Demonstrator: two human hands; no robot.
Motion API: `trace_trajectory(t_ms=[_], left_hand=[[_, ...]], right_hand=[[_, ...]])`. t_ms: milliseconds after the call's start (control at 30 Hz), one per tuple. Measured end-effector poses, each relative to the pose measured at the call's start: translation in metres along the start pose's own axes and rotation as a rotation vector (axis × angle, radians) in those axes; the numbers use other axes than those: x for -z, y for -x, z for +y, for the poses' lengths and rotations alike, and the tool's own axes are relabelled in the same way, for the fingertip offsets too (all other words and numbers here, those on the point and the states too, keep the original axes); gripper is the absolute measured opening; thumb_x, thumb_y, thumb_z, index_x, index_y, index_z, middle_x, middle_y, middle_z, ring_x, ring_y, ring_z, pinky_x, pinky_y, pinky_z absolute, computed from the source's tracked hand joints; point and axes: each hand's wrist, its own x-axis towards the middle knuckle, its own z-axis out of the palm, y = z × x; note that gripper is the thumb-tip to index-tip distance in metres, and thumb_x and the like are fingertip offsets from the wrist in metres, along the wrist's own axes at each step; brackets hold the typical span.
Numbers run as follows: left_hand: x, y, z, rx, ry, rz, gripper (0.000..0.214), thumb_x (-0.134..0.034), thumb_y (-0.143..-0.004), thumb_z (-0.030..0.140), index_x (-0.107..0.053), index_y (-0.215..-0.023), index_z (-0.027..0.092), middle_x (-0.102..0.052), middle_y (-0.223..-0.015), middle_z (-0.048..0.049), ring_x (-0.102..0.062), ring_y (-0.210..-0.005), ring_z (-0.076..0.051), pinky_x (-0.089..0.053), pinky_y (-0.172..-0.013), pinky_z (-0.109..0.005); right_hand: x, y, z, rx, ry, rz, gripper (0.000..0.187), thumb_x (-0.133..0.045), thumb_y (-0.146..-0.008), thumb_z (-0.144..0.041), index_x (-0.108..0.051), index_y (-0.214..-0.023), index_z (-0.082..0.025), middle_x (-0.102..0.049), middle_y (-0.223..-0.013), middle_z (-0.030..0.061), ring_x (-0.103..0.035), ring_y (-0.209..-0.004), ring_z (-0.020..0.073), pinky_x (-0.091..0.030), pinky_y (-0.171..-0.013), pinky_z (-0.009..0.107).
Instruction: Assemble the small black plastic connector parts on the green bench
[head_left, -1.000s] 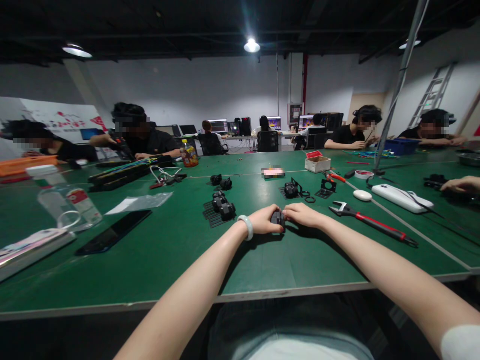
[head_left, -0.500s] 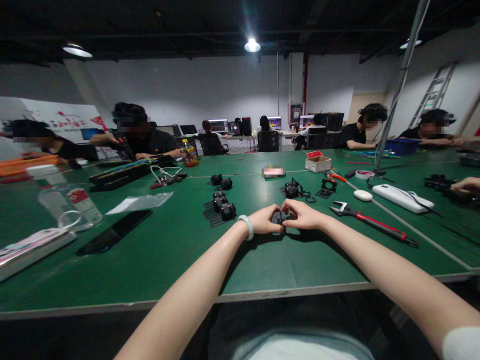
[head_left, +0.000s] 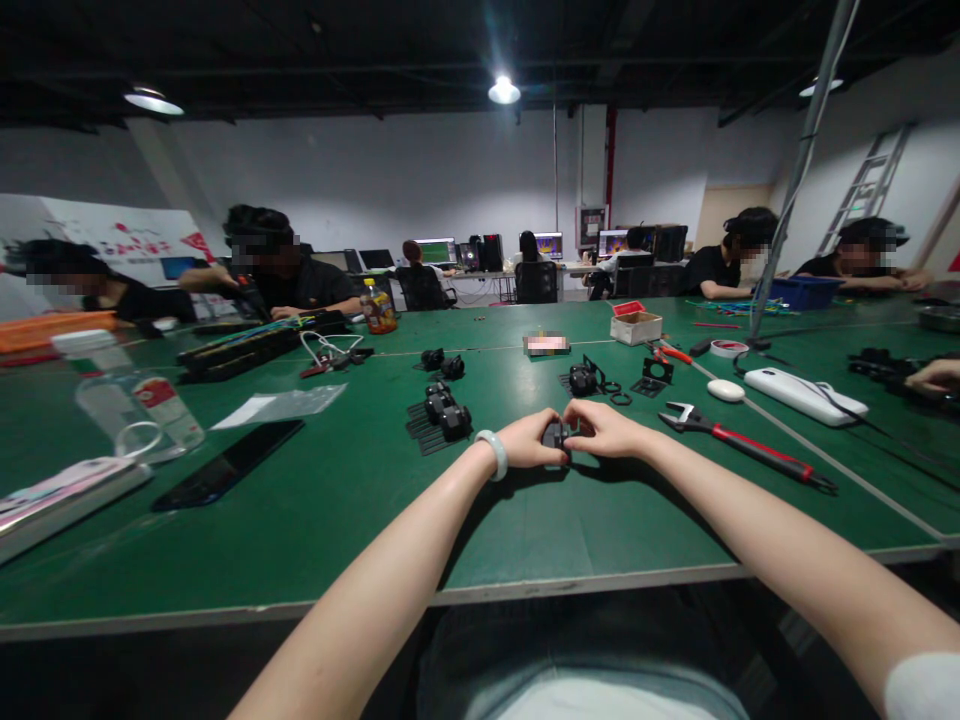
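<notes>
Just above the green table (head_left: 517, 530), a small black plastic part (head_left: 555, 436) sits between my two hands. My left hand (head_left: 527, 438), with a pale bangle (head_left: 493, 455) at the wrist, is closed round its left side. From the right, the fingers of my right hand (head_left: 604, 430) pinch the same part. My fingers hide much of it, so its exact kind cannot be made out. Left of my hands lie black block-shaped assemblies (head_left: 448, 412) with comb-like prongs. Beyond my right hand are another black assembly (head_left: 583, 379), black rings (head_left: 620, 397) and a black bracket (head_left: 656, 372).
An adjustable wrench (head_left: 750, 448) with red-black handle, a white mouse-shaped object (head_left: 725, 391) and a white power strip (head_left: 806, 396) lie to the right. On the left are a phone (head_left: 229, 465), a plastic bag (head_left: 281, 405) and a clear bottle (head_left: 131, 395). Co-workers sit across the table.
My hands stay in nearly the same place on the black part, with only a slight shift of the right fingers. At the far right, a co-worker's hand has moved slightly right.
</notes>
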Motion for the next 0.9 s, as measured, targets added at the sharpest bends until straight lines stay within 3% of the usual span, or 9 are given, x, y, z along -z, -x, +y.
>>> trace_trajectory(t_ms=[900], left_hand=[[0.0017,0.0017,0.0057,0.027,0.019,0.001,0.045,-0.055,-0.056,0.037,-0.043,-0.094,0.017,-0.053,-0.081,0.0000,-0.050,-0.071,-0.015,-0.038,-0.060,-0.022]], right_hand=[[-0.0027,-0.0019,0.0079,-0.072,0.008,-0.018,0.019,-0.048,-0.071,-0.030,-0.052,-0.079,-0.013,-0.053,-0.074,0.0020,-0.045,-0.065,0.0122,-0.034,-0.059,0.023]])
